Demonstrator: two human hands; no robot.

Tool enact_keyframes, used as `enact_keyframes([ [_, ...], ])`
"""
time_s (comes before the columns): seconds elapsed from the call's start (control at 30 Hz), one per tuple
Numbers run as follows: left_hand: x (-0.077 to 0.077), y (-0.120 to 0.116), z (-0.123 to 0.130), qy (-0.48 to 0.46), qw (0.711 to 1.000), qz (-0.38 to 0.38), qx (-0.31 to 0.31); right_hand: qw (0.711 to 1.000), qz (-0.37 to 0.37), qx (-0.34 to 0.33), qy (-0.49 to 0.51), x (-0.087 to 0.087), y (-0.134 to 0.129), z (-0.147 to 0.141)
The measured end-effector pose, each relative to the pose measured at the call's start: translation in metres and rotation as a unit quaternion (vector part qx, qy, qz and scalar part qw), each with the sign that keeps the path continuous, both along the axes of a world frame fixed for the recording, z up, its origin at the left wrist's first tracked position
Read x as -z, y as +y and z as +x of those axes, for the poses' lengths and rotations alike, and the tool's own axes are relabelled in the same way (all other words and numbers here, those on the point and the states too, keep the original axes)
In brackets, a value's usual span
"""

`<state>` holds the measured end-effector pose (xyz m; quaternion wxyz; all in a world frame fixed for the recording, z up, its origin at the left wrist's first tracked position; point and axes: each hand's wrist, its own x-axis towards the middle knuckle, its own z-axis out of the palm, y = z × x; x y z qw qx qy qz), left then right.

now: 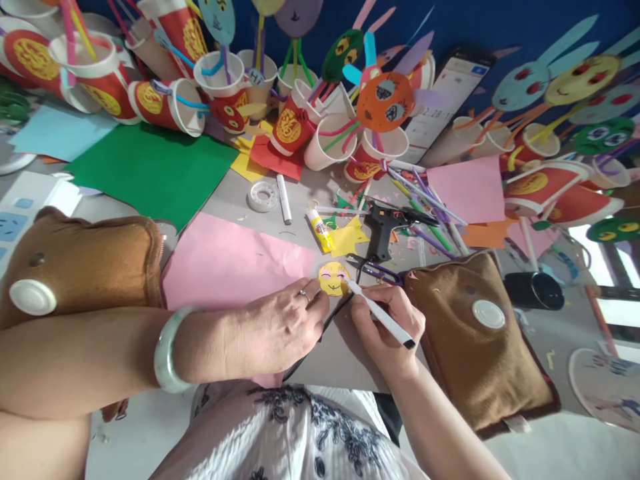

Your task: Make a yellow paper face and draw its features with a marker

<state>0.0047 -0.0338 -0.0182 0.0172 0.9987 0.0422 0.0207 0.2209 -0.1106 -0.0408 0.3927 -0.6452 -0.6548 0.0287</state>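
A small yellow paper disc (333,283) with a drawn smiling face and pink eyes lies on the table in front of me. My left hand (285,323) rests beside it, fingers curled, the fingertips at its lower left edge. In my right hand (393,327) is a white marker pen (383,315), gripped like a pencil. Its tip is at the right eye of the face, and its dark end points down toward me. Pink paper (230,263) lies under and beyond my left hand. A black cable runs beside the disc.
Beyond the disc are a glue stick (320,230), a black hot glue gun (383,230), scissors (377,270) and a tape roll (263,196). Brown cushions (475,340) flank both arms. Paper cups (330,141) with paper faces line the back, near a propped phone (453,100).
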Motion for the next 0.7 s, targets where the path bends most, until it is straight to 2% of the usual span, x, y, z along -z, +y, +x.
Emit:
enact_keyframes([
  [0.2,0.0062,-0.002,-0.0019,-0.025,1.0,0.007,-0.013,1.0,-0.004,0.012,0.009,-0.0001,-0.0013,0.0003],
  [0.47,0.0036,-0.0011,-0.0017,-0.011,1.0,0.004,-0.006,1.0,0.004,0.015,0.01,0.0005,-0.0013,0.0017],
  [0.57,0.0036,-0.0008,-0.0008,-0.003,1.0,-0.003,-0.007,0.999,0.032,0.015,0.013,0.0003,-0.0016,0.0015],
  [0.7,0.0045,-0.0017,0.0004,0.0,1.0,-0.002,-0.011,0.998,0.022,-0.05,0.007,-0.0021,-0.0001,-0.0017],
])
